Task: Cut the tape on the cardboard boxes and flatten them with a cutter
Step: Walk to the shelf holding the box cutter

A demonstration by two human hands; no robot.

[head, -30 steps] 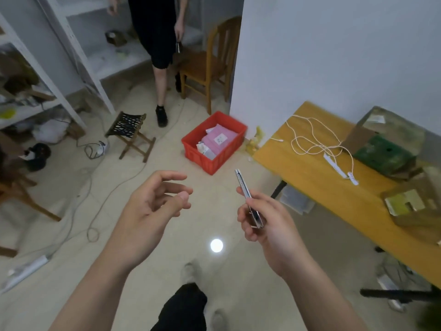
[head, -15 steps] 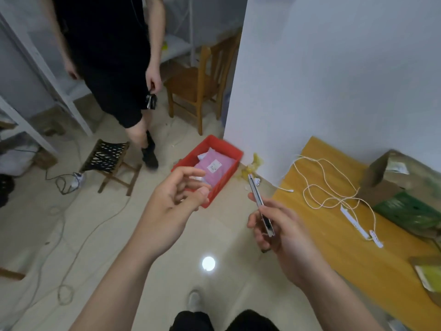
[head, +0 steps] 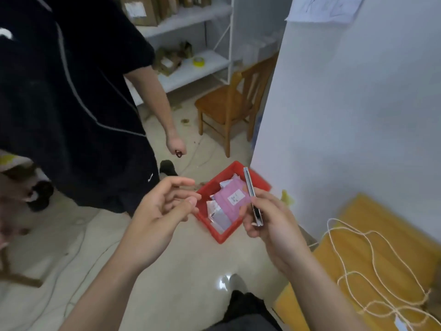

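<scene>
My right hand [head: 274, 223] grips a slim silver cutter [head: 250, 189], its tip pointing up and away from me. My left hand [head: 162, 211] hovers a little to the left of it, palm up, fingers loosely curled and holding nothing. The two hands are apart. No cardboard box from the yellow table shows in this view; brown cartons [head: 143, 9] stand on the white shelf at the back.
A person in black [head: 71, 103] stands close at the left. A red crate [head: 238, 173] of packets sits on the floor ahead. The yellow table [head: 391, 240] with a white cord [head: 358, 259] is at right, beside a white wall. A wooden chair [head: 229, 103] stands behind.
My view has swung up and left, so the table's boxes have left the frame. The person in black has stepped much closer. My hands keep their poses, the cutter still held.
</scene>
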